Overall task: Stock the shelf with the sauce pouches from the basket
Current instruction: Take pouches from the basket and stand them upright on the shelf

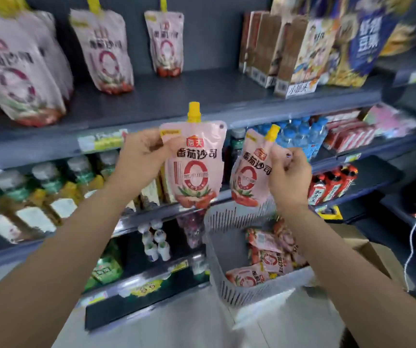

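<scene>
My left hand (143, 156) grips the top left corner of a pink sauce pouch (197, 167) with a yellow cap, held upright in front of the shelves. My right hand (288, 177) pinches the top of a second pink pouch (248, 177), tilted a little, just above the basket. The grey slotted basket (229, 280) sits low at the right with several more pouches (269, 259) lying in it. On the dark upper shelf (189, 96), pink pouches stand upright: one at the left (16, 71), one in the middle (101, 51) and one further back (165, 43).
Brown and blue snack boxes (302, 51) fill the right of the upper shelf. Bottled drinks (41, 187) line the shelf below at the left, blue-capped water bottles (299, 136) and red bottles (332, 184) at the right. A cardboard box (375, 252) stands beside the basket.
</scene>
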Demonstrator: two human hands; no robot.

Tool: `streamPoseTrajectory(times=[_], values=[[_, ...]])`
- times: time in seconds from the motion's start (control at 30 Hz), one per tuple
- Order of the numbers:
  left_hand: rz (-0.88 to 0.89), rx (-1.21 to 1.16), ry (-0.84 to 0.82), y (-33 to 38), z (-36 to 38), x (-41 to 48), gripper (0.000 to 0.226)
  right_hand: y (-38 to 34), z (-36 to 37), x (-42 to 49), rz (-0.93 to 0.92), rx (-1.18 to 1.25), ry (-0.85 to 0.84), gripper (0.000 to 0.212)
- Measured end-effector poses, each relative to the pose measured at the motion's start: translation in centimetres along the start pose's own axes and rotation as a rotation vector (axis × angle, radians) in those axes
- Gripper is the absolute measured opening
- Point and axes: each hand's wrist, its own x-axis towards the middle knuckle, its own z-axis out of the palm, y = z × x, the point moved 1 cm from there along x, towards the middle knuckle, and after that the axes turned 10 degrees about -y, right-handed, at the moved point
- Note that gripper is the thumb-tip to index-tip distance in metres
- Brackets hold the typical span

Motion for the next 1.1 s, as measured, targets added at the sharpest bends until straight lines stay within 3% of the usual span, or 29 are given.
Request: streamPoseTrajectory(times=[0.13, 0.3, 0.5, 0.77, 0.97, 1.1], values=[[0.053, -0.053, 0.091, 4.2, -4.5, -1.2, 0.011, -6.3, 1.7, 0.7, -0.068, 0.181, 0.035, 0.028], [0.032, -0.058, 0.205, 6.8, -9.2, -1.8, 0.013, -11.3, 4.7, 1.9, -0.036, 0.414, -0.060, 0.016], [0.011, -0.058, 0.360, 7.1, -12.3, 0.7, 0.017, -15.7, 8.1, 4.3, -0.083, 0.514, -0.158, 0.012], [-0.080, -0.262, 0.519, 4.9, -13.6, 10.0, 0.018, -17.8, 12.3, 10.3, -0.087, 0.643, -0.216, 0.009], [-0.096, -0.310, 0.584, 1.0, -13.8, 16.2, 0.022, -16.7, 14.9, 15.1, -0.172, 0.532, -0.350, 0.010], [-0.127, -0.324, 0.628, -1.2, -14.4, 18.4, 0.021, -15.3, 16.9, 17.3, -0.130, 0.554, -0.437, 0.010]])
